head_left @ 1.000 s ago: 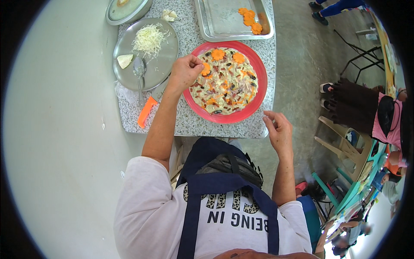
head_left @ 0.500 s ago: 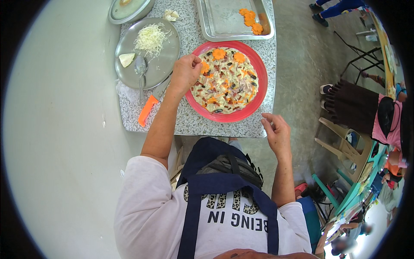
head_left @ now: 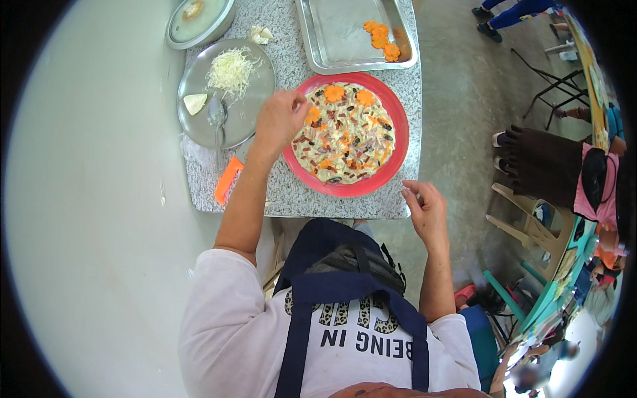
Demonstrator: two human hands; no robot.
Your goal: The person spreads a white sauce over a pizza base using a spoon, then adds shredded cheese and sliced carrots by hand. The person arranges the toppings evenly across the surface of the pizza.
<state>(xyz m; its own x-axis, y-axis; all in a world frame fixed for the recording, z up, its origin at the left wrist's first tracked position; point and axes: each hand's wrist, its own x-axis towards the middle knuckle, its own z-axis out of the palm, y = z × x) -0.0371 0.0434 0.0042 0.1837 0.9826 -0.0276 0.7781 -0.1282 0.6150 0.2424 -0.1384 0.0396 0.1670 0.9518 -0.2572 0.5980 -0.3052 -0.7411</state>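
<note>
A creamy salad (head_left: 345, 142) fills a round red plate (head_left: 290, 162), dotted with raisins, reddish bits and orange shreds. Two flower-shaped carrot slices (head_left: 334, 93) lie along its far edge, and another carrot flower (head_left: 312, 115) sits at the left. Right beside that one is my left hand (head_left: 279, 119), its fingers bent together in a pinch; anything between the fingertips is hidden. My right hand (head_left: 428, 211) hovers off the near right corner of the table, fingers curved and a little apart from the thumb, holding nothing I can see.
A metal tray (head_left: 332, 40) with several carrot flowers (head_left: 379, 36) stands beyond the plate. At left, a steel platter (head_left: 245, 123) bears shredded white vegetable (head_left: 230, 71), a pale wedge (head_left: 195, 103) and a spoon (head_left: 217, 119). An orange-handled knife (head_left: 228, 180) lies near my left forearm. A lidded bowl (head_left: 199, 26) stands behind.
The whole view has shifted, so the tabletop sits slightly lower. My left fingers have drawn slightly away from the left carrot flower, which stays on the salad. My right hand has hardly moved.
</note>
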